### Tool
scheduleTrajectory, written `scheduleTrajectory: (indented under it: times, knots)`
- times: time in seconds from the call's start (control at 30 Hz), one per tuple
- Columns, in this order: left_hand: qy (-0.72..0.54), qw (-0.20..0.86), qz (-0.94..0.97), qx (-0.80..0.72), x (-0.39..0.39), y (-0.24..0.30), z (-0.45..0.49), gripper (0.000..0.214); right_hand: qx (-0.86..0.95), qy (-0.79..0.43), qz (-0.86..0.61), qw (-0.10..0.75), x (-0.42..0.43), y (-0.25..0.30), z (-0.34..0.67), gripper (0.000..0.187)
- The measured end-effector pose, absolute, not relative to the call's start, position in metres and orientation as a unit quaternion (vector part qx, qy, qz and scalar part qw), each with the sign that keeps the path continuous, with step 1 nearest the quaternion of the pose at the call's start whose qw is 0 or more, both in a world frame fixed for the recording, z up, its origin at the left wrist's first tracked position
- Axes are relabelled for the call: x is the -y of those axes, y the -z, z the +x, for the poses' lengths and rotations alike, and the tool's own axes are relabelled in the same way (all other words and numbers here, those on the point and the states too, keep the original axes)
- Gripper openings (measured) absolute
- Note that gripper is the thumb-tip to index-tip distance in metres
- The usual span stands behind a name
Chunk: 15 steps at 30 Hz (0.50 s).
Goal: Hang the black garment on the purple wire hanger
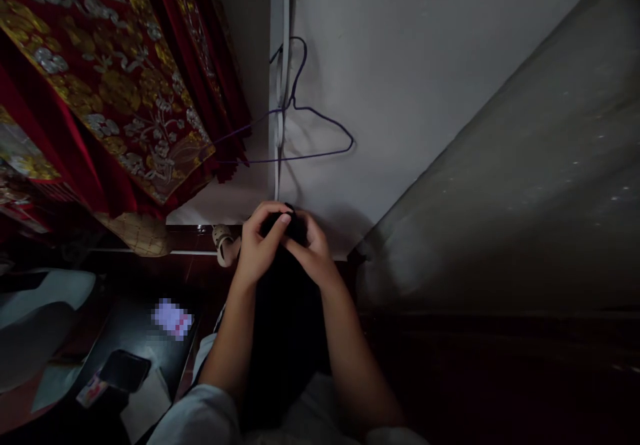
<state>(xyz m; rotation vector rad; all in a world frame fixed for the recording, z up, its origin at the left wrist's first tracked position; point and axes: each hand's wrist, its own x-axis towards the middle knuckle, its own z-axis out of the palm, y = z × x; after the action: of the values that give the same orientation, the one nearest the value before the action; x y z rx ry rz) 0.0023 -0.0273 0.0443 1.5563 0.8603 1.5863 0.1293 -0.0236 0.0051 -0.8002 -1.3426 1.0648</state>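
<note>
A black garment [285, 325] hangs down between my forearms, its top edge bunched at my fingers. My left hand [260, 245] pinches the cloth's top from the left, fingers curled over it. Pressed close against it, my right hand [313, 248] grips the same top edge from the right. Above both hands a thin purple wire hanger [320, 135] hangs on the white wall [400, 65], apart from the cloth.
Red and gold patterned fabric [115, 78] drapes at the upper left. A grey slanted surface [515, 185] fills the right. A sandal [223, 241] lies near the wall's base. At lower left a dark table [120, 338] holds a black phone [125, 368] and papers.
</note>
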Motion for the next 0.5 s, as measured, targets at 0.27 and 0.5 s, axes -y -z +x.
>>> scheduleTrajectory:
  times: [0.27,0.5]
  knots:
    - [-0.419,0.528,0.67,-0.312,-0.014,-0.044,-0.028,0.037,0.53,-0.529,-0.372,0.548,0.01,-0.038,0.147,0.017]
    - [-0.214,0.413,0.842,-0.274,-0.021,-0.04,-0.056,0.011,0.587,-0.275,-0.401,0.647,0.016,-0.045,0.178,0.016]
